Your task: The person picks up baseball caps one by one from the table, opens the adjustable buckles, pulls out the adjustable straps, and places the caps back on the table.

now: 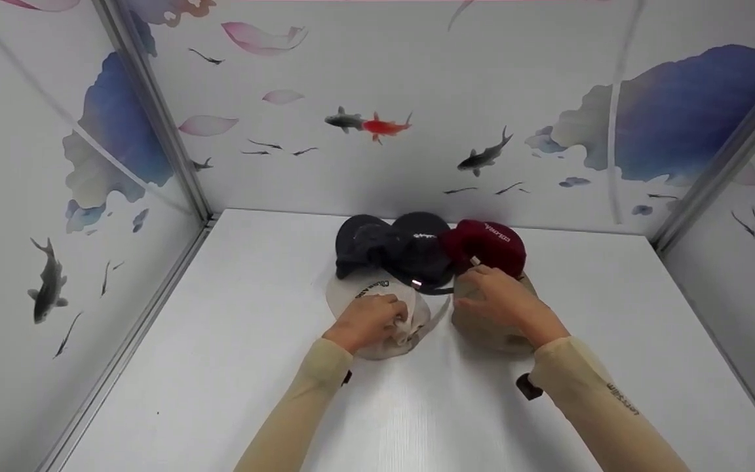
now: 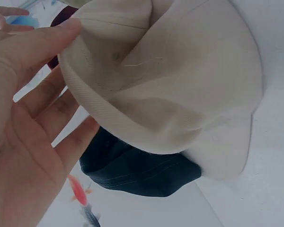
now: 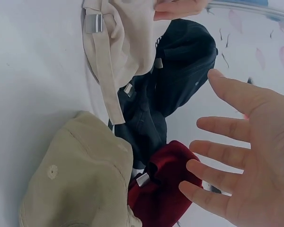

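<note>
My left hand (image 1: 366,321) pinches the edge of a cream baseball cap (image 2: 194,71), thumb on one side and fingers on the other. The cream cap's loose strap with a metal buckle (image 3: 94,23) hangs down in the right wrist view. My right hand (image 3: 260,156) is held with fingers spread and nothing in them, over a khaki cap (image 3: 85,175). Behind the khaki cap sits a dark red cap (image 1: 492,239). Two dark navy caps, one at the left (image 1: 354,236) and one in the middle (image 1: 423,255), lie against each other behind the cream one.
The caps are bunched on a white tabletop (image 1: 253,295) near its back edge. White panels printed with fish and petals, such as the back wall (image 1: 390,177), enclose the table on three sides, with metal posts (image 1: 154,98) at the corners.
</note>
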Action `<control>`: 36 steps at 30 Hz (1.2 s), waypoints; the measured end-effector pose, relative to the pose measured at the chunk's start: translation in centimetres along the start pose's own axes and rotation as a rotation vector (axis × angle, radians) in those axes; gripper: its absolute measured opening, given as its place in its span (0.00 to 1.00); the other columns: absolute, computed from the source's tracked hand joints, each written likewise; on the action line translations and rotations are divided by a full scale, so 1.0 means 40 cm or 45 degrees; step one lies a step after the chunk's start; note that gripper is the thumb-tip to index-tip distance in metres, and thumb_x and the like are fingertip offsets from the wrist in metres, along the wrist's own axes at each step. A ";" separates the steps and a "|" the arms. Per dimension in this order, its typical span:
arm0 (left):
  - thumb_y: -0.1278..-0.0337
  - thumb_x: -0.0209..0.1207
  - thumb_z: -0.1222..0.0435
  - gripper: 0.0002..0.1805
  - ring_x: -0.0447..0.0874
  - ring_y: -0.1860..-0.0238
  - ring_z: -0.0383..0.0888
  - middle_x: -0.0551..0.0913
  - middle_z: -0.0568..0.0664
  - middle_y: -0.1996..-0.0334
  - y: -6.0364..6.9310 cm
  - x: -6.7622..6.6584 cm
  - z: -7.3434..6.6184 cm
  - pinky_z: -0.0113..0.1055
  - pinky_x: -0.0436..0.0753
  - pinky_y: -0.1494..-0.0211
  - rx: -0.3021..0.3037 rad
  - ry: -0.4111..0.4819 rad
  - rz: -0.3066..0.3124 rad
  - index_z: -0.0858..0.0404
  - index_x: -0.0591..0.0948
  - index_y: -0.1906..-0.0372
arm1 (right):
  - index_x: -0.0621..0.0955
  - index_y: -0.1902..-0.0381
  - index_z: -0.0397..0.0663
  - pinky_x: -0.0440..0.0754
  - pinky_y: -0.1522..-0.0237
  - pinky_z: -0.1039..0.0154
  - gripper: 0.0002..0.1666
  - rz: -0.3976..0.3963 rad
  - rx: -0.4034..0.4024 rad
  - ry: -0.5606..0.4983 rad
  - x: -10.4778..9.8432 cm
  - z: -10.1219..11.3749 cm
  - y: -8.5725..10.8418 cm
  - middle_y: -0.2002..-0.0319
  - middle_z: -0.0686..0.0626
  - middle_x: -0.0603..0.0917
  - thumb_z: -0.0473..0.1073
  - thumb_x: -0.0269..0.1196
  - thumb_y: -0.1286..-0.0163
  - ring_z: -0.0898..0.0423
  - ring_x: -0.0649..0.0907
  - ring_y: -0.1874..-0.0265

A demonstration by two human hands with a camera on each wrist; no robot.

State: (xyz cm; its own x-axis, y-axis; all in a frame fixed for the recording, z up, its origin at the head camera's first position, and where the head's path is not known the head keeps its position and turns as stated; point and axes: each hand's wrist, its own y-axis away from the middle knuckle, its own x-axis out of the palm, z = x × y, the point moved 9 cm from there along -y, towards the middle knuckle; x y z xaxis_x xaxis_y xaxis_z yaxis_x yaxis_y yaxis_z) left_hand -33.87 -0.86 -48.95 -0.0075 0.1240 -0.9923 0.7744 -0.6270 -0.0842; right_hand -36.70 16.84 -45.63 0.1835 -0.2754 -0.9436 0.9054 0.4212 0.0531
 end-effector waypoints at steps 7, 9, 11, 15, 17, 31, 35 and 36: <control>0.36 0.63 0.62 0.08 0.86 0.56 0.43 0.86 0.42 0.56 0.015 -0.031 0.018 0.37 0.85 0.53 -0.006 0.007 -0.156 0.51 0.83 0.54 | 0.80 0.41 0.44 0.78 0.38 0.45 0.25 -0.037 -0.114 0.004 0.012 0.039 -0.004 0.44 0.43 0.83 0.51 0.64 0.30 0.45 0.80 0.43; 0.36 0.63 0.62 0.07 0.87 0.56 0.42 0.87 0.41 0.57 0.022 -0.051 0.022 0.36 0.85 0.56 -0.004 0.022 -0.254 0.50 0.84 0.55 | 0.80 0.42 0.45 0.79 0.38 0.45 0.24 -0.039 -0.138 0.008 0.014 0.050 -0.004 0.44 0.43 0.83 0.51 0.65 0.31 0.45 0.81 0.43; 0.36 0.63 0.63 0.06 0.87 0.56 0.42 0.87 0.41 0.58 0.029 -0.070 0.026 0.36 0.85 0.57 0.000 0.051 -0.355 0.51 0.84 0.56 | 0.80 0.41 0.46 0.78 0.38 0.45 0.25 -0.032 -0.148 -0.009 0.016 0.058 -0.003 0.43 0.44 0.83 0.51 0.66 0.31 0.46 0.81 0.42; 0.35 0.61 0.63 0.07 0.88 0.54 0.41 0.88 0.42 0.56 0.037 -0.096 0.039 0.37 0.85 0.56 -0.024 0.127 -0.485 0.52 0.83 0.55 | 0.80 0.39 0.48 0.77 0.36 0.46 0.25 -0.023 -0.190 -0.032 0.024 0.078 -0.001 0.41 0.46 0.83 0.49 0.66 0.32 0.47 0.80 0.40; 0.34 0.61 0.62 0.07 0.88 0.55 0.41 0.88 0.42 0.55 0.039 -0.103 0.045 0.36 0.86 0.55 -0.051 0.143 -0.513 0.52 0.82 0.53 | 0.80 0.40 0.49 0.77 0.36 0.46 0.25 -0.020 -0.218 -0.035 0.031 0.089 0.000 0.41 0.47 0.83 0.48 0.68 0.33 0.47 0.79 0.39; 0.30 0.57 0.60 0.10 0.86 0.47 0.43 0.86 0.45 0.50 0.052 -0.158 0.071 0.38 0.84 0.44 -0.184 0.375 -0.580 0.53 0.82 0.48 | 0.79 0.39 0.51 0.80 0.42 0.48 0.29 -0.046 -0.472 -0.044 0.080 0.138 0.010 0.40 0.47 0.80 0.38 0.72 0.39 0.47 0.79 0.40; 0.30 0.57 0.61 0.10 0.86 0.46 0.43 0.86 0.46 0.50 0.052 -0.169 0.067 0.38 0.84 0.43 -0.189 0.453 -0.608 0.54 0.82 0.48 | 0.80 0.42 0.51 0.82 0.46 0.52 0.26 -0.093 -0.514 -0.059 0.087 0.145 0.020 0.45 0.48 0.82 0.39 0.72 0.38 0.51 0.80 0.46; 0.31 0.58 0.61 0.11 0.86 0.47 0.43 0.87 0.46 0.50 0.052 -0.171 0.066 0.38 0.84 0.43 -0.189 0.466 -0.615 0.54 0.83 0.48 | 0.80 0.43 0.52 0.82 0.47 0.52 0.24 -0.111 -0.521 -0.067 0.086 0.146 0.023 0.47 0.49 0.83 0.39 0.71 0.38 0.51 0.81 0.47</control>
State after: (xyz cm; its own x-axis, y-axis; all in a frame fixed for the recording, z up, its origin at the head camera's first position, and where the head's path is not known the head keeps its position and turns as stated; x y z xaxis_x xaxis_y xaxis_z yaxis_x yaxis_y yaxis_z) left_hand -33.89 -5.06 -42.57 -0.1819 0.6385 -0.7478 0.8178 -0.3240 -0.4756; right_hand -33.00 11.25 -46.92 0.1414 -0.3645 -0.9204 0.6937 0.6998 -0.1706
